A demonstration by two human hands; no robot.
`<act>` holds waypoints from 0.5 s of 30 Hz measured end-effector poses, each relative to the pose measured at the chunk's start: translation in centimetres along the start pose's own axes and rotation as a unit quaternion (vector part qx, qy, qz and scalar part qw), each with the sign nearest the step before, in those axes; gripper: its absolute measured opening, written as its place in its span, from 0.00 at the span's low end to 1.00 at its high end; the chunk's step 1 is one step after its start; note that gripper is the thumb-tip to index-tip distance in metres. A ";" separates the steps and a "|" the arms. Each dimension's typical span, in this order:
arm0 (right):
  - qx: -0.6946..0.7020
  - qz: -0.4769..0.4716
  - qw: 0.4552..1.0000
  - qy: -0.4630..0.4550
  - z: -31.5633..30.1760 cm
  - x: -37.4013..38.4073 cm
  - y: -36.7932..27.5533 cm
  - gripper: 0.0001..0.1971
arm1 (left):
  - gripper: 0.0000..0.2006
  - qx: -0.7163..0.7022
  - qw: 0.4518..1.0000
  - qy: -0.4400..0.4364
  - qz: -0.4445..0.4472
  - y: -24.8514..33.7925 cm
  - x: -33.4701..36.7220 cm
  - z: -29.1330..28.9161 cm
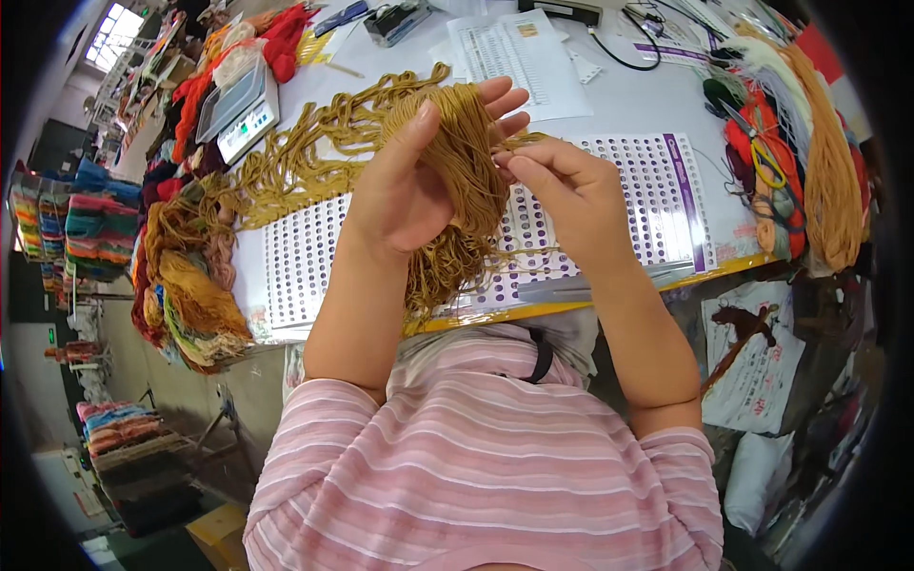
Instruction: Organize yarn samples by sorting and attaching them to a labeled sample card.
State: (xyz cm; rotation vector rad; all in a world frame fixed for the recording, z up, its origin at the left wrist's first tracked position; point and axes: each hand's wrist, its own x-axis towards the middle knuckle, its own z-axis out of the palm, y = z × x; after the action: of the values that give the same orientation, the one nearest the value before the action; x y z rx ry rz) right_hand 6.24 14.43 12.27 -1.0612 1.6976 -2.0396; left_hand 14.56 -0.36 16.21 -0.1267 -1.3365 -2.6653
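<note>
A bundle of mustard-yellow yarn [466, 167] is wound around my left hand [405, 181], which is raised above the table with its fingers spread through the loops. My right hand [562, 190] pinches strands of the same yarn at the bundle's right side, touching my left fingertips. Loose ends of the yarn hang down below my hands toward the table edge. More of the same yarn [314, 143] trails in braided loops across the table to the left.
A white colour chart with rows of dots [657, 190] lies on the table under my hands. A digital scale [243, 109] stands at the left. Skeins of yarn hang at the left edge [190, 285] and right [819, 162]. Printed sheets [514, 57] lie further back.
</note>
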 end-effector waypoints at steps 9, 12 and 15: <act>0.030 0.095 0.995 -0.031 1.5 -0.9 -2.4 0.05 | 0.33 0.031 0.999 -0.017 0.009 0.3 -1.8 -0.1; 0.022 0.095 0.995 -0.031 1.6 -1.0 -2.4 0.04 | 0.33 0.022 1.000 -0.005 0.019 0.1 -2.1 -0.4; 0.038 0.101 0.994 -0.029 1.9 -1.0 -2.3 0.04 | 0.32 0.019 1.000 0.001 0.023 0.4 -2.4 -0.3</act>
State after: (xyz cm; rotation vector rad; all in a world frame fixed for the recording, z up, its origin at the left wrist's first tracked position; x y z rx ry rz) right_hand 8.78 14.35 14.16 -0.8786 1.6127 -1.9115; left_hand 16.98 -0.66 16.02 -0.1490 -1.3658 -2.5990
